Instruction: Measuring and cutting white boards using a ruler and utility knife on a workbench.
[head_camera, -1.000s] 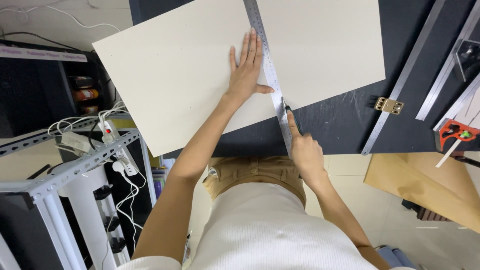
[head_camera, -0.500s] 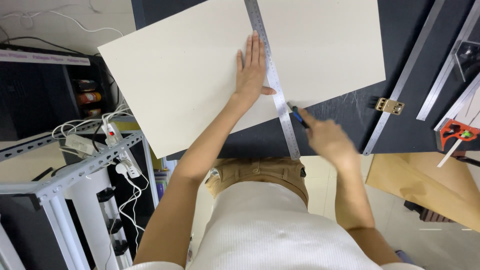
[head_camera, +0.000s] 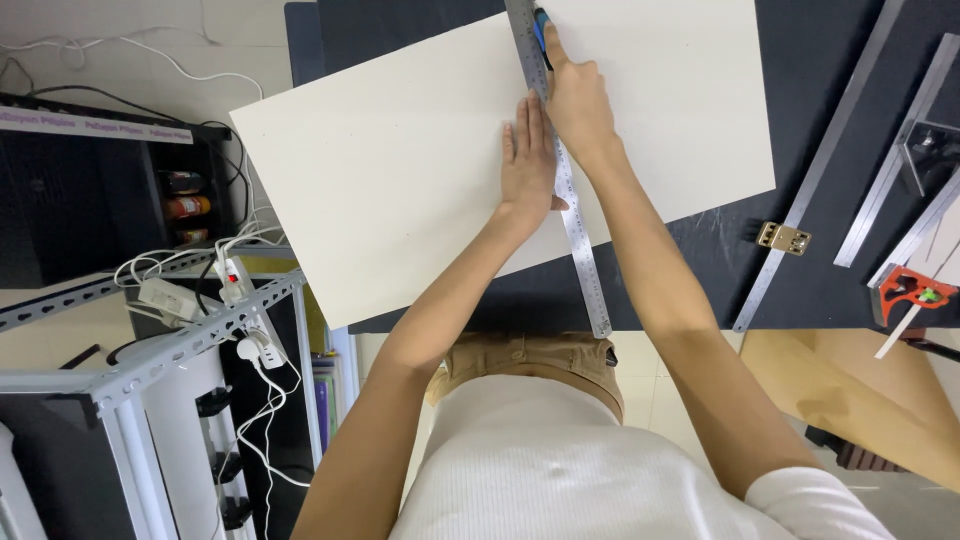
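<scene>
Right hand (head_camera: 577, 98) clenched on blue utility knife (head_camera: 541, 24) at twelve o'clock of flat left hand (head_camera: 527, 165), pressing steel ruler (head_camera: 561, 170) lengthwise twelve-to-six across cream board (head_camera: 400, 170).

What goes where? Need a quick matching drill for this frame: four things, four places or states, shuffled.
Things:
1. left hand
2. right hand
3. brass hinge
4. steel ruler

Places or states:
A. lies alone on the dark mat, right of the cream board
B. pressed flat, fingers spread, beside the ruler
C. runs across the cream board, near end past the board's edge
D. grips a blue-handled knife at the far end of the ruler

Pairs: 1-B, 2-D, 3-A, 4-C
</scene>
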